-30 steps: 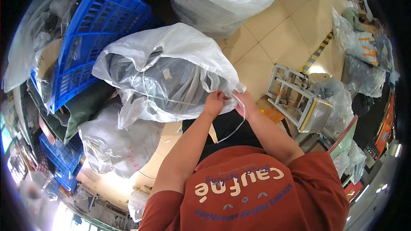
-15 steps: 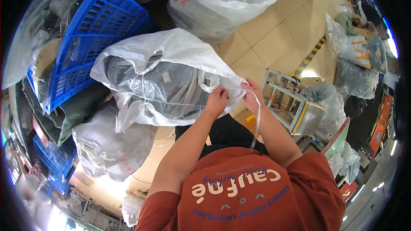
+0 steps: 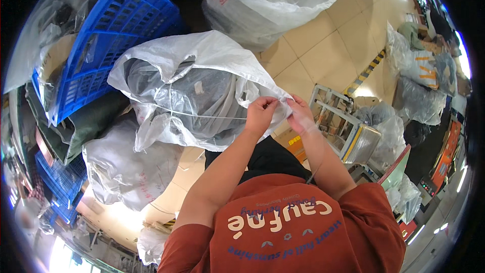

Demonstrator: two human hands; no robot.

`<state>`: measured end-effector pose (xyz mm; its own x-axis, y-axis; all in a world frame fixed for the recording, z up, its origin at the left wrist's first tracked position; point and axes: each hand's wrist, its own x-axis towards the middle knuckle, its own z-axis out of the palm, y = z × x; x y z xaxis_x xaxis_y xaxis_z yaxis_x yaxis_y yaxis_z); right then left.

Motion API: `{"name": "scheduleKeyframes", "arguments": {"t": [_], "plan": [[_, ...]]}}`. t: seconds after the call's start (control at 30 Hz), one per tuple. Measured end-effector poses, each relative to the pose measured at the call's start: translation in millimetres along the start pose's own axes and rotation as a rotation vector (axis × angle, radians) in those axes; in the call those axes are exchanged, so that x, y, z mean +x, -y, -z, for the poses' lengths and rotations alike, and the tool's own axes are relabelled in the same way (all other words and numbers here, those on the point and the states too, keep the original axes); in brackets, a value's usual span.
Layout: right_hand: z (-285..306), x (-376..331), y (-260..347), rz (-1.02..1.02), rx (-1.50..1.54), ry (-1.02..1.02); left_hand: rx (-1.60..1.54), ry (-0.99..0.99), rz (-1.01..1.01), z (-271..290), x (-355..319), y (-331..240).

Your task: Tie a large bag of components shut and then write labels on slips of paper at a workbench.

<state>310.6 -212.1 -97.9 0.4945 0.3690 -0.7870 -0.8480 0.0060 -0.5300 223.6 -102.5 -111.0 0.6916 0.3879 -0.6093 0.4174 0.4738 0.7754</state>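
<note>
A white woven sack [image 3: 209,48] lies in front of me, its mouth partly gaping over clear and grey plastic sheeting [image 3: 202,93]. White string [image 3: 209,117] runs across the opening toward my left hand [image 3: 261,115]. That hand is closed, thumb and fingers pinched at the sack's right end, apparently on the string. Right beside it, my right hand [image 3: 301,115] is closed on the gathered corner of the sack. The two hands' fingertips nearly meet there, hiding the exact crossing of string and fabric. A blurred loose string end trails by my right forearm.
A blue plastic crate [image 3: 113,35] leans at the left. Other bulging white sacks stand beyond [image 3: 262,7] and at the near left [image 3: 129,164]. To the right are a metal-framed cart [image 3: 336,121] and plastic-wrapped bundles [image 3: 424,103]. Yellow-black tape [image 3: 366,73] marks the tiled floor.
My left hand has moved slightly right and up, closer to my right hand at the sack's corner. The loose string by my right wrist has swung toward the right forearm.
</note>
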Motion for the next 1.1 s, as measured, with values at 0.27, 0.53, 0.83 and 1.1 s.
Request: {"name": "scheduleKeyframes", "arguments": {"t": [0.27, 0.53, 0.83, 1.1], "plan": [[1.6, -10.8, 14.2, -0.050, 0.110, 0.238, -0.098, 0.002, 0.207, 0.7, 5.7, -14.9], [10.8, 7.5, 18.9, -0.023, -0.305, 0.140, 0.053, 0.005, 0.046, -7.5, 10.9, -3.7], [17.4, 14.8, 16.4, -0.183, -0.160, 0.008, 0.388, 0.028, -0.241, -8.2, 9.9, -5.7], [-23.3, -18.6, 11.4, 0.453, -0.371, -0.098, 0.444, -0.325, -0.779, 5.8, -23.0, -32.0]]}}
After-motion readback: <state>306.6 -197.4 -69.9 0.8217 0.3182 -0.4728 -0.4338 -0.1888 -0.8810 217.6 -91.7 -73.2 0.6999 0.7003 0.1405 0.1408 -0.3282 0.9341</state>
